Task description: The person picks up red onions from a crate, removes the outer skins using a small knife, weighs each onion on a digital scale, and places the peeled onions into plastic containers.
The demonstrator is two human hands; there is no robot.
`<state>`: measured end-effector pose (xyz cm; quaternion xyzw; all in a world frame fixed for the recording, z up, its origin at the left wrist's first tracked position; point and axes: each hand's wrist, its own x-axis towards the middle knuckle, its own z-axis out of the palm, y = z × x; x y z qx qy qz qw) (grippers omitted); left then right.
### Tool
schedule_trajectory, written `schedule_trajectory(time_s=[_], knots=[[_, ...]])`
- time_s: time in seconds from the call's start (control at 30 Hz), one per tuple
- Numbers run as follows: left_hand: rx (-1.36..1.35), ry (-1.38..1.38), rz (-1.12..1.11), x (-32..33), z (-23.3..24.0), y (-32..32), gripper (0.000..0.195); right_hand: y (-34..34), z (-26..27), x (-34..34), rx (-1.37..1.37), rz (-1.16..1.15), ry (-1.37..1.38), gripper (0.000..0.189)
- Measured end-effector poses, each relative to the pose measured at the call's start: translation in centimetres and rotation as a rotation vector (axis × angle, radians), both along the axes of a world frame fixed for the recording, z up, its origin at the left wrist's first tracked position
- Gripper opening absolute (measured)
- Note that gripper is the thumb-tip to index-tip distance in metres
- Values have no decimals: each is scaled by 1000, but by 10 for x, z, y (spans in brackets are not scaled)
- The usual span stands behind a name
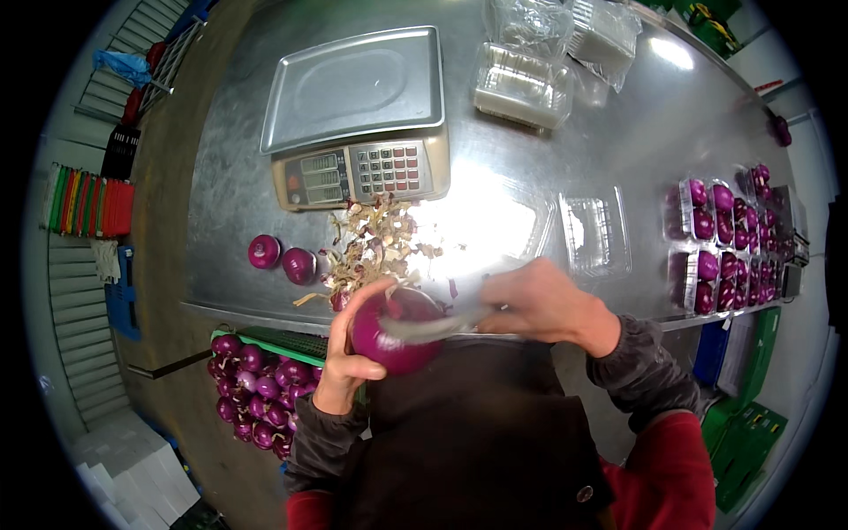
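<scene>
A large red onion (391, 341) is gripped in my left hand (351, 351), just over the table's front edge. My right hand (543, 305) is shut on a knife (430, 328), blurred by motion, whose curved blade lies across the face of the onion. Dry onion trimmings and skins (374, 248) are heaped on the steel table (225, 199) beyond my left hand. Two whole red onions, one at the left (264, 252) and one beside it (299, 266), sit left of the heap. An open clear plastic tray (596, 232) lies beyond my right hand.
A weighing scale (358, 119) stands behind the trimmings. Stacked clear containers (523, 86) are at the back. Filled onion packs (725, 252) line the table's right end. A green crate (271, 344) of red onions (265, 387) stands below the front edge, left.
</scene>
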<state>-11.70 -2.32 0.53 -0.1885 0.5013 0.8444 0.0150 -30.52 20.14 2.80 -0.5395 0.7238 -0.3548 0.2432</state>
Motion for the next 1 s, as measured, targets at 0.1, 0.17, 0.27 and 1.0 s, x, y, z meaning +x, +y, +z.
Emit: schedule_trajectory(time_s=[0.1,0.17,0.27,1.0], knots=[[259,43,-109,8,4,-3,106,-20,4,9,22,75,17,48],[314,63,-141,10,6,-4,107,-25,4,14,36,93,-15,52],[346,90,-218,11,0,-8,112,-35,9,23,1,115,-70,52],[-1007,116,181,7,36,0,99,-57,-3,33,-58,-73,137,53]])
